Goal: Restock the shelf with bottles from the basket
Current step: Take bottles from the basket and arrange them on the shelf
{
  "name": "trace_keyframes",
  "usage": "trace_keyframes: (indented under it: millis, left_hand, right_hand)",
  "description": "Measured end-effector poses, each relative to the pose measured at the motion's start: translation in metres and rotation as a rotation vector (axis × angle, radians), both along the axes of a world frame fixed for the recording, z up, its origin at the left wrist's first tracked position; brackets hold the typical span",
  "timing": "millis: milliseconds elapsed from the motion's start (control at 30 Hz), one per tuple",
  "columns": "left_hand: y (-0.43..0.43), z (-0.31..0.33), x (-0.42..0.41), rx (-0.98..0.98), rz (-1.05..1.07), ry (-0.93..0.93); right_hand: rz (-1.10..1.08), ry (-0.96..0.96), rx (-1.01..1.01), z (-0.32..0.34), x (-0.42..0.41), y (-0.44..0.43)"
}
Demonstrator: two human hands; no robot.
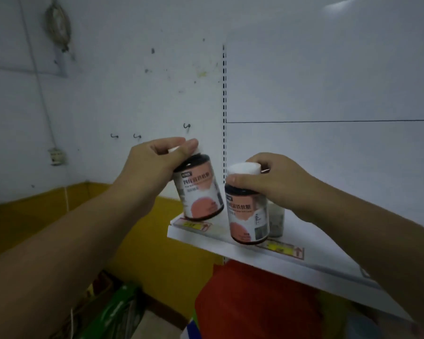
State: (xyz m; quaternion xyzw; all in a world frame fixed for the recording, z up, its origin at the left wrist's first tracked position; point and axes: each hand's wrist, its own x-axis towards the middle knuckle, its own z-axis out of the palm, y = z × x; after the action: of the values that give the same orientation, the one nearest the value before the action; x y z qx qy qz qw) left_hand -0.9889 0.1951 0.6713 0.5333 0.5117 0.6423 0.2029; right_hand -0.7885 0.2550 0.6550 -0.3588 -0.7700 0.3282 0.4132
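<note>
My left hand [154, 157] grips the white cap of a dark bottle [200, 192] with a pink and white label, held tilted over the left end of the white shelf [304, 253]. My right hand [277, 184] holds a second, matching bottle [249, 211] by its neck, just under the white cap, at the shelf's front edge. Whether either bottle's base touches the shelf is unclear. Behind the second bottle stands a pale bottle [277, 221], mostly hidden. The basket is not in view.
A slotted upright rail [224, 94] runs up the white back panel at the shelf's left end. Yellow price labels [283, 249] sit along the shelf's front edge. A red object [255, 302] lies below the shelf, with green packaging [118, 311] on the floor and small hooks [137, 136] on the wall.
</note>
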Motion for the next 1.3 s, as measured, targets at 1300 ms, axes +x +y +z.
trace_keyframes:
  millis: [1300]
  left_hand:
    - [0.268, -0.047, -0.105, -0.44, -0.606, 0.293]
  right_hand:
    - [-0.503, -0.445, -0.012, -0.038, -0.114, 0.103]
